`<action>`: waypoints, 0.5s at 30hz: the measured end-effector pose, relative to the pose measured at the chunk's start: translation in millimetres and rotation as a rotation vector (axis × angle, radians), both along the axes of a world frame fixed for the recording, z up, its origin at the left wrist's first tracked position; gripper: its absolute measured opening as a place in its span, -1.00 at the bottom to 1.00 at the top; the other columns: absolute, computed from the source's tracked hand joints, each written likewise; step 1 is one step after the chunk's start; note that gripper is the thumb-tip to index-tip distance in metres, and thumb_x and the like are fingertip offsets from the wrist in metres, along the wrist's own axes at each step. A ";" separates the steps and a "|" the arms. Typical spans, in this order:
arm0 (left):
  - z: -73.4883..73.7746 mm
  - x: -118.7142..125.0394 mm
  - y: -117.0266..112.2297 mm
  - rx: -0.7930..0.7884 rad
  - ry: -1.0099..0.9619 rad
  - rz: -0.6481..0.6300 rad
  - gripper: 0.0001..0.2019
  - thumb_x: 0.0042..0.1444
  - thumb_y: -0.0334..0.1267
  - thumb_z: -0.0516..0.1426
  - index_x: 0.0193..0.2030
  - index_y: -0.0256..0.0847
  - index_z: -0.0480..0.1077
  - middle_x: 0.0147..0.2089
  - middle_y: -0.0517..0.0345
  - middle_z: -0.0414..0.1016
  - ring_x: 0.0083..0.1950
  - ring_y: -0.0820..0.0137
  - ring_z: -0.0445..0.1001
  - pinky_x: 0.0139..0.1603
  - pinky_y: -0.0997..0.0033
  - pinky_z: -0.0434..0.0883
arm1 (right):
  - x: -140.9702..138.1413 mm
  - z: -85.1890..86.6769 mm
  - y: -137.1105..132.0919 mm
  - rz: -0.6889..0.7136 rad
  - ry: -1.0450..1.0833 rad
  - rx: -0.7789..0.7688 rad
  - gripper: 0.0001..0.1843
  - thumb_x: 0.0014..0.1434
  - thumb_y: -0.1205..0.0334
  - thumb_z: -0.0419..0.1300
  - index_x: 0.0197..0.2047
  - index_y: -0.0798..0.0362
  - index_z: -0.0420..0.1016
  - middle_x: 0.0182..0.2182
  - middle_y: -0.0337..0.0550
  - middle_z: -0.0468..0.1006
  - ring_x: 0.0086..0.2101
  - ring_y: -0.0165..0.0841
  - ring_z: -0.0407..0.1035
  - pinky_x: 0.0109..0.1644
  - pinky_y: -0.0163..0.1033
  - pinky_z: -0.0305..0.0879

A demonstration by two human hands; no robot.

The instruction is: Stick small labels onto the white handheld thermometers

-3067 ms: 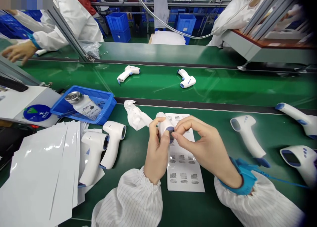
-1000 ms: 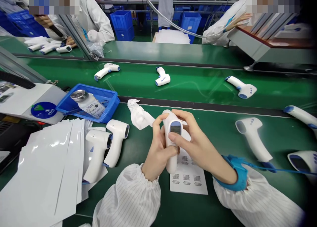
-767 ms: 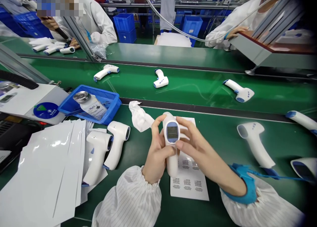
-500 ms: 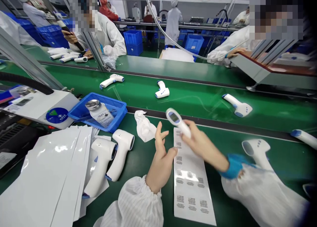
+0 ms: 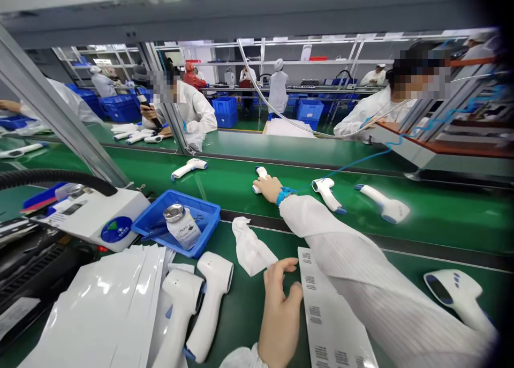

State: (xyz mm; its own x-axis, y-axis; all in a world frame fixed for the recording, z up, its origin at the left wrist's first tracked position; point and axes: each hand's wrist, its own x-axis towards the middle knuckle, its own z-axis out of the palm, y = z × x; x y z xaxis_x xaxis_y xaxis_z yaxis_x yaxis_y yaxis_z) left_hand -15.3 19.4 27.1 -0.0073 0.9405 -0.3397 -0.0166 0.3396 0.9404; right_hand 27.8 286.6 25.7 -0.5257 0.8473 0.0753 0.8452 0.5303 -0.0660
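Note:
My right hand [image 5: 268, 188] stretches across onto the far green conveyor belt [image 5: 236, 172]. Its fingers lie over a white infrared thermometer [image 5: 261, 171], and nothing shows gripped. Two more thermometers [image 5: 326, 192] lie to its right on that belt. My left hand [image 5: 279, 317] hovers over the near belt, fingers loosely curled and empty. It is beside a printed sheet of labels [image 5: 329, 309] and a crumpled white cloth [image 5: 249, 246]. Two thermometers [image 5: 212, 298] lie left of it.
A blue tray [image 5: 176, 228] holds a metal-capped bottle [image 5: 180, 226]. A stack of glossy white pouches [image 5: 100, 309] lies at lower left, beside a white device with a black hose [image 5: 96, 212]. Co-workers [image 5: 188, 108] sit along the far belt behind an aluminium post.
My right arm has stretched forward to the far belt, and the thermometer is no longer raised in that hand. My left hand has drawn back toward me, and the view has tilted upward.

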 end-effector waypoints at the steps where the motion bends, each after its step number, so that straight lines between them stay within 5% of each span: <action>1: -1.3 -1.1 0.7 0.003 0.004 0.010 -0.68 0.22 -0.30 -0.02 0.08 -0.15 0.36 0.14 -0.09 0.32 0.25 0.12 0.27 0.29 0.01 0.17 | -3.4 3.5 4.9 -0.008 0.009 -0.016 -0.63 0.31 0.13 0.20 0.14 0.08 0.40 0.09 -0.02 0.45 0.00 -0.20 0.43 0.05 0.05 0.43; 6: -5.7 -3.5 -0.6 0.186 0.217 0.121 -0.61 0.25 -0.34 -0.03 0.22 -0.12 0.21 0.26 -0.11 0.21 0.35 0.09 0.15 0.32 -0.06 0.17 | 17.0 28.3 -8.6 -0.137 0.170 -0.031 -0.57 0.34 0.10 0.14 0.20 0.10 0.32 0.07 0.01 0.47 -0.05 -0.20 0.45 0.01 0.03 0.43; 9: -6.8 -2.1 -2.0 0.456 0.575 0.230 -0.46 0.25 -0.41 -0.02 0.35 -0.07 -0.02 0.36 -0.15 0.03 0.45 0.05 -0.07 0.35 -0.19 0.09 | 47.3 49.4 -52.2 -0.215 0.301 -0.055 -0.50 0.37 0.13 0.00 0.28 0.18 0.13 -0.03 0.09 0.53 -0.14 -0.17 0.49 -0.09 -0.04 0.42; 12: -9.1 1.0 -3.2 0.713 0.843 0.243 -0.28 0.22 -0.42 0.05 0.42 -0.03 -0.22 0.43 -0.22 -0.12 0.50 -0.03 -0.21 0.36 -0.29 0.01 | 76.4 71.4 -112.0 -0.184 0.392 -0.146 -0.59 0.32 0.15 0.01 0.19 0.09 0.22 -0.15 -0.06 0.60 -0.23 -0.25 0.51 -0.23 -0.21 0.41; 15: -10.8 5.6 -6.9 0.695 0.705 0.109 -0.22 0.20 -0.34 0.12 0.43 0.04 -0.24 0.41 -0.21 0.03 0.44 -0.09 0.06 0.27 -0.24 0.19 | 100.3 81.8 -154.4 0.005 0.468 -0.398 -0.71 0.29 0.06 0.09 0.01 -0.04 0.42 -0.23 -0.24 0.63 -0.30 -0.35 0.52 -0.34 -0.33 0.41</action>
State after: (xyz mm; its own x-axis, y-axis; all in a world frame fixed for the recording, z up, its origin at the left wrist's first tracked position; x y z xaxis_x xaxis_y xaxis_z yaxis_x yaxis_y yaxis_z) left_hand -9.7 12.5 16.2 -0.0941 0.9109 0.4017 0.6243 -0.2604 0.7365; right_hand 128.1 132.2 107.6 -0.5176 0.8553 -0.0226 0.6763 0.3928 -0.6231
